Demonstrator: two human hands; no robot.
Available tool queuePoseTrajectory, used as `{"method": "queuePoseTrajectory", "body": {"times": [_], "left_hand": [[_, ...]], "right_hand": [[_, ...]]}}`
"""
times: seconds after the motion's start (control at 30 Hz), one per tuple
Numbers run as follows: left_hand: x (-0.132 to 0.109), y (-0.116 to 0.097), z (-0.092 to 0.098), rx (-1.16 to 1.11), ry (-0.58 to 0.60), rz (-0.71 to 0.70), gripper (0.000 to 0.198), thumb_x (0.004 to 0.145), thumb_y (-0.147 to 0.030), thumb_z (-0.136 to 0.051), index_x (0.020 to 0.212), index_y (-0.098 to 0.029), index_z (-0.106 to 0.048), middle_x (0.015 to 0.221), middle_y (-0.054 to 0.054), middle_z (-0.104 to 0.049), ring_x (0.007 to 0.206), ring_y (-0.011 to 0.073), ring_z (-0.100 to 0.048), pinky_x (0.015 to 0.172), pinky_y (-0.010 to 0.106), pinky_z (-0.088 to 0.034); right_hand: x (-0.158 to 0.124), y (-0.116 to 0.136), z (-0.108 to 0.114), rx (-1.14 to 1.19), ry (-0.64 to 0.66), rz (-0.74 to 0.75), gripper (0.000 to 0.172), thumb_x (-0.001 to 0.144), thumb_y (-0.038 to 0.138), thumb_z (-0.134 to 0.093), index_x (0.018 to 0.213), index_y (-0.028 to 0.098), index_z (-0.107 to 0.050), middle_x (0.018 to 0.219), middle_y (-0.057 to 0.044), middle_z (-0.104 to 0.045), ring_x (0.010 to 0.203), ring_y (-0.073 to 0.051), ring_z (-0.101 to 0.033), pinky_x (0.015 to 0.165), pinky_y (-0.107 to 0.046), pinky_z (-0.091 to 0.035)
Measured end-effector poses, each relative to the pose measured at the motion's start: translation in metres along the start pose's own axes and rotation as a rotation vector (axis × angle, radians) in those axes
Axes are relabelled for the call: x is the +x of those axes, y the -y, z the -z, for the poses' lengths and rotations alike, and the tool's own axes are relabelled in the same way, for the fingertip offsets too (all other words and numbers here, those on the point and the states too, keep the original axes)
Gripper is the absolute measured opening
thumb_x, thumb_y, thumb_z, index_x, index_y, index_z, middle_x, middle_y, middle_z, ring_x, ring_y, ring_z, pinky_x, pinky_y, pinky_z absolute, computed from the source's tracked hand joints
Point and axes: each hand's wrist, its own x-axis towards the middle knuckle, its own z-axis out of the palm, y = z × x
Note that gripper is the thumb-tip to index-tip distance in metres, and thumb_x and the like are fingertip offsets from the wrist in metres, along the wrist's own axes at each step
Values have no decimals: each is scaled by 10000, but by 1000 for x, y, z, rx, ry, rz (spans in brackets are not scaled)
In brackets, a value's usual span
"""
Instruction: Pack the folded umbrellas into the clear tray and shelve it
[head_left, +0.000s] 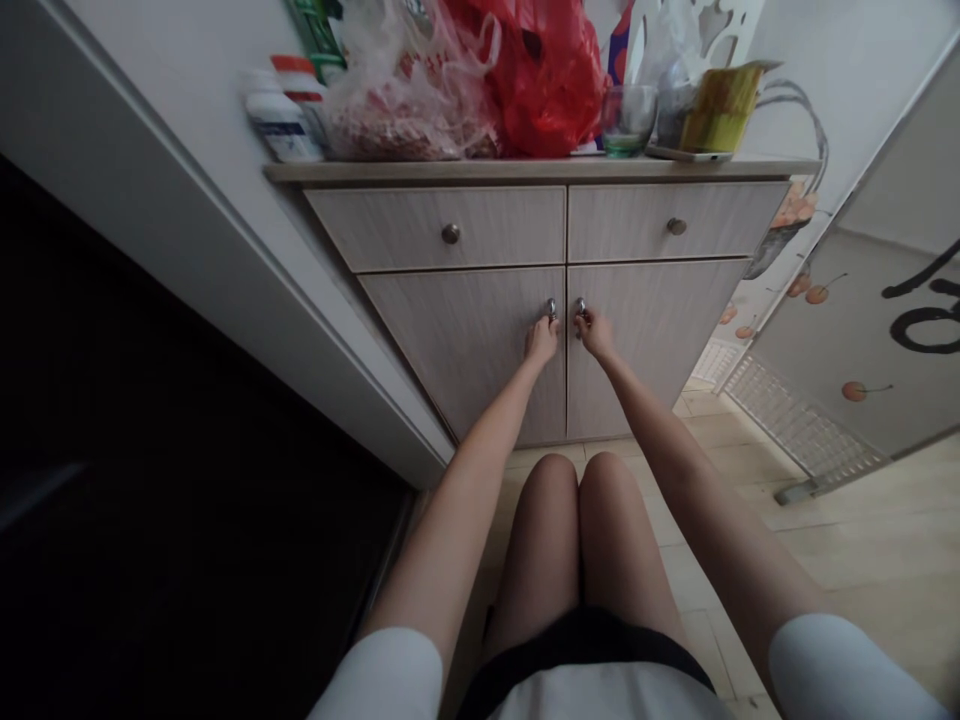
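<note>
In front of me stands a pale wood-grain cabinet with two drawers above two doors. My left hand (542, 339) is closed around the metal handle (552, 306) of the left door (465, 340). On the right door (660, 330), my right hand (595, 332) grips the matching handle (580, 305) with bent fingers. Both doors are flush, with a thin dark seam between them. Parts of both handles are hidden by my fingers. Round knobs sit on the left drawer (390, 225) and the right drawer (622, 220) above.
Plastic bags, a red bag (551, 85), white bottles (281, 120), a glass (628, 120) and a yellow pouch (720, 110) crowd the cabinet top (450, 173). A dark doorway (150, 450) lies left. A decorated panel screen (840, 350) stands right, its foot on the tiled floor.
</note>
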Motion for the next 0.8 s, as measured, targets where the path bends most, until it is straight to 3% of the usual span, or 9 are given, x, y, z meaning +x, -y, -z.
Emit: {"method": "queuePoseTrajectory", "body": {"times": [0.2,0.43,0.8], "left_hand": [[-17,-8,7,56,-6,61,258,1014,-243,-464,898,-168,-681,960,167,-749,958,258,-700,870,347,-475],[-45,-14,20,49,-12,55,247,1007,-242,-480,871,-172,-673,938,147,-752,946,234,-703,858,320,-476],[-118,-5,57,-37,-23,-64,262,1005,-219,-456,848,-189,-663,939,81,-777,891,181,-715,877,292,-498]], "right_hand": [[-11,3,4,1,7,-18,292,935,432,-504,988,198,-670,934,-136,-729,896,-254,-686,912,-452,-528],[-38,12,25,30,57,-33,268,946,422,-512,982,197,-652,950,-125,-730,857,-237,-685,861,-426,-550],[-97,27,73,118,64,18,406,950,576,-494,1020,209,-653,911,-109,-747,825,-233,-694,786,-405,-579]]}}
